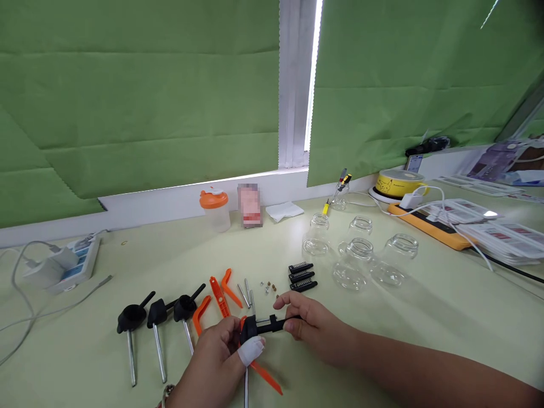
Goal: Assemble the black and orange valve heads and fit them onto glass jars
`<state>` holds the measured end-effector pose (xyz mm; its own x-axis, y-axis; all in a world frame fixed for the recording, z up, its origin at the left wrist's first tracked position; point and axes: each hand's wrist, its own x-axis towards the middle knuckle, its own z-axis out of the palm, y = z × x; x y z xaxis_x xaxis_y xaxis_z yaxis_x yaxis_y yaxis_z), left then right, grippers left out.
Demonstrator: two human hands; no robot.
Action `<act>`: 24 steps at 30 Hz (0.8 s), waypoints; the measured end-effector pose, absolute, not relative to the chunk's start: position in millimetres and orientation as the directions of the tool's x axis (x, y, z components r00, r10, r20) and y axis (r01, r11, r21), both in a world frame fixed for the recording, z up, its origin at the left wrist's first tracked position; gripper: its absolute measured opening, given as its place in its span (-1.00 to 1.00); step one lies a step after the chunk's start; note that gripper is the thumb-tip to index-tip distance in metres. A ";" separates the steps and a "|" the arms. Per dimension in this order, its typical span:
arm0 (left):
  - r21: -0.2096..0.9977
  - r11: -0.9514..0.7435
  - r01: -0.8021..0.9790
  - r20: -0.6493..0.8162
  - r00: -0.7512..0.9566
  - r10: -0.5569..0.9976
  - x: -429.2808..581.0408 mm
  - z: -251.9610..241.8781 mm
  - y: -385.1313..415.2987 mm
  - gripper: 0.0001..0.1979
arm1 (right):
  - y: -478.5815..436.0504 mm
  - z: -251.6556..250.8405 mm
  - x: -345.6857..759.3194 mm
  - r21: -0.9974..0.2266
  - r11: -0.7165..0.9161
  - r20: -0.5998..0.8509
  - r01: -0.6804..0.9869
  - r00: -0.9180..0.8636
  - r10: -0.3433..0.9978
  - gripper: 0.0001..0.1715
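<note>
My left hand, thumb wrapped in white tape, is closed around a black clamp head with a metal rod hanging below and an orange lever sticking out. My right hand pinches the black bar end of the same clamp piece. Just left lie three black clamp heads on metal rods. Loose orange levers, metal pins, small screws and three black ribbed pieces lie beyond my hands.
Several clear glass jars stand right of centre. A power strip with charger sits at far left, an orange power strip with cables at right. An orange-lidded cup, a tissue and a yellow bowl line the windowsill.
</note>
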<state>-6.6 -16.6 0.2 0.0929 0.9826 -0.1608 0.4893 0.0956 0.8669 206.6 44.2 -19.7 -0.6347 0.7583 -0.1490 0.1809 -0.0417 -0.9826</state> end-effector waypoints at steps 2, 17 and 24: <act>0.790 0.040 0.612 -0.138 0.114 0.984 -10.2 -0.2 -17.0 -0.70 | 41.9 -18.2 206.2 -0.985 -0.058 -0.148 0.160 -0.638 0.756 -0.72; 0.685 -0.083 0.724 -0.145 0.247 0.958 -10.8 6.3 -17.9 -0.72 | 39.0 -12.8 206.6 -0.973 0.022 -0.140 0.228 -0.665 0.734 -0.68; 0.574 -0.057 0.817 -0.151 0.174 0.973 -3.6 0.9 -17.5 -0.70 | 36.8 -12.9 198.5 -0.950 0.115 -0.108 0.290 -0.653 0.750 -0.71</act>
